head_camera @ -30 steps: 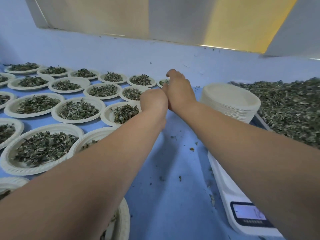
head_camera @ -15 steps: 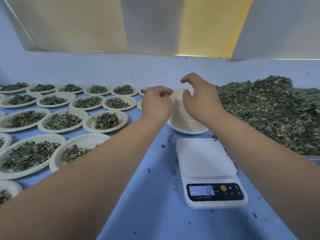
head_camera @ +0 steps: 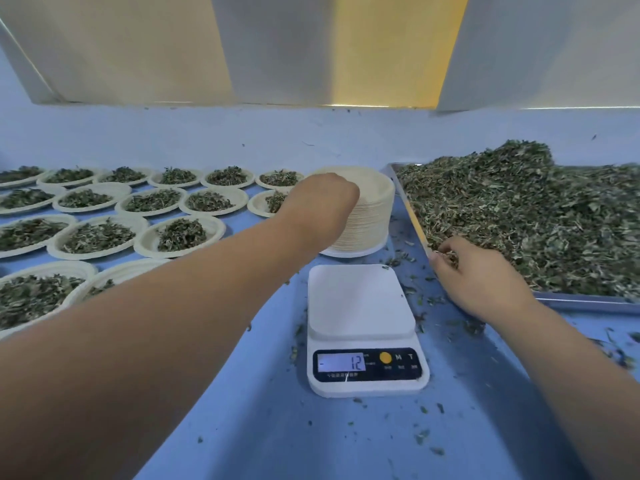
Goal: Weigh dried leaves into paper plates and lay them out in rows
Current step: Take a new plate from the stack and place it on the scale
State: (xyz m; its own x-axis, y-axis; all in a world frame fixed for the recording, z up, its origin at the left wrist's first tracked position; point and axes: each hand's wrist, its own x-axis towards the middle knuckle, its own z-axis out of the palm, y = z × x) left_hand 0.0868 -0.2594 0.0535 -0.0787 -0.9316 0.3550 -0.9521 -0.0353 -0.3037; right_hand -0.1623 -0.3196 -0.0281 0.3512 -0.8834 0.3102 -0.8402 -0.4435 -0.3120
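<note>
A new portion was judged begun: the scale (head_camera: 360, 303) lay bare. Behind it the left hand (head_camera: 322, 202) was curled over the stack of paper plates (head_camera: 372, 216); whether one was pinched could not be told. Right of it the right hand (head_camera: 481, 275) was closed on dried leaves (head_camera: 519, 216) in the tray (head_camera: 588, 301). A plate was needed on the scale first.

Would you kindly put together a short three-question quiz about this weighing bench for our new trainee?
1. True or false: a plate sits on the scale.
2. The left hand is at: A) a filled plate B) the stack of empty plates C) the scale.
3. Fill in: the right hand grips dried leaves heaped on a metal ____.
Key: 1 false; 2 B; 3 tray.
</note>
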